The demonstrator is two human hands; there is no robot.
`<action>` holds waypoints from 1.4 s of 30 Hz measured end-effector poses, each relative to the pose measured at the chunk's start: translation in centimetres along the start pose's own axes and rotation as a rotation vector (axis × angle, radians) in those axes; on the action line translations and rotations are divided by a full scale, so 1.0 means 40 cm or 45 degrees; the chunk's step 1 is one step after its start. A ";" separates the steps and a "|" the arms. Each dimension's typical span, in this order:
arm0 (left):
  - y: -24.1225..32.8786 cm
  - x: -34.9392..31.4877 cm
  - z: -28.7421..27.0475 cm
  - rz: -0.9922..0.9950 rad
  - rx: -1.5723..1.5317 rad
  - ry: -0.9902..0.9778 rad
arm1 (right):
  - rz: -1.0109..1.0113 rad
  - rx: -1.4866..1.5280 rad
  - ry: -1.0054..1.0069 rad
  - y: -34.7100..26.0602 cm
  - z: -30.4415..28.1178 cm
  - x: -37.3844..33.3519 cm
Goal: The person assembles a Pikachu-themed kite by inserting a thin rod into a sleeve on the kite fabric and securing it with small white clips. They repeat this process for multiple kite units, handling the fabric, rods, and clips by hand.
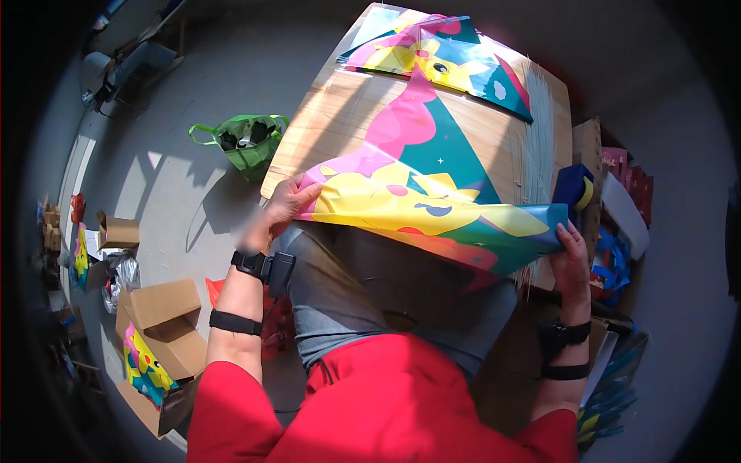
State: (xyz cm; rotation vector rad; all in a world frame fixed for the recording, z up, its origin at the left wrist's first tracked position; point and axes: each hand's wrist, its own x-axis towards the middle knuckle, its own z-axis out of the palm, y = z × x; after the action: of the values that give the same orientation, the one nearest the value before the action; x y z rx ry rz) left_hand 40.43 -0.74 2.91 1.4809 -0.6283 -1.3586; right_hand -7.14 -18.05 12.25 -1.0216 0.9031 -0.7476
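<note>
Between my hands stretches a colourful printed plastic sheet [440, 154], triangular, in pink, teal and yellow with a cartoon character. Its near edge hangs over the front of the wooden table [309, 131], above my lap. My left hand [287, 204] pinches the left corner. At the right corner, the fingers and thumb of my right hand [571, 258] grip the edge. The far point of the sheet lies on the tabletop, reaching toward a stack of similar printed sheets [440, 65] at the back. Thin pale sticks [538, 131] lie in a bundle along the table's right side.
A green bag [251, 158] with dark items stands on the floor left of the table. An open cardboard box [174, 316] holding a printed sheet is at lower left. Right of the table are a blue and yellow roll [573, 187] and blue straps [612, 266]. Another person [143, 65] sits far left.
</note>
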 end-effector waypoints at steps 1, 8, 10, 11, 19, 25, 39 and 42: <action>0.013 -0.006 0.005 0.097 -0.109 -0.007 | -0.044 0.116 -0.086 -0.029 -0.001 0.020; 0.060 0.029 -0.025 0.378 -0.647 0.114 | 0.050 -0.429 -0.242 0.025 0.009 0.157; 0.049 0.034 -0.037 0.375 -0.675 0.128 | 0.128 -0.429 -0.158 0.123 0.027 0.170; 0.044 0.032 -0.043 0.378 -0.625 0.171 | 0.117 -0.422 -0.089 0.169 0.032 0.167; 0.088 -0.008 -0.085 0.219 -0.324 0.148 | 0.254 -1.164 0.022 0.302 0.040 0.094; 0.189 -0.031 -0.108 0.143 0.149 0.145 | -0.422 -1.678 0.536 0.319 0.025 0.158; 0.558 -0.038 -0.018 0.430 1.452 -0.078 | -0.511 -2.453 0.459 0.268 0.041 0.268; 0.620 -0.078 0.050 0.389 1.683 -0.136 | -1.064 -1.924 0.311 0.237 0.193 0.344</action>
State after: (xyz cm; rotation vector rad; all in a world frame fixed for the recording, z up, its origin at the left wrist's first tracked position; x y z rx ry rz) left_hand 43.71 -7.95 26.68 2.1360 -1.9612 -0.7112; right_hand 6.82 -23.59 1.59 -2.7990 1.2466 -0.8166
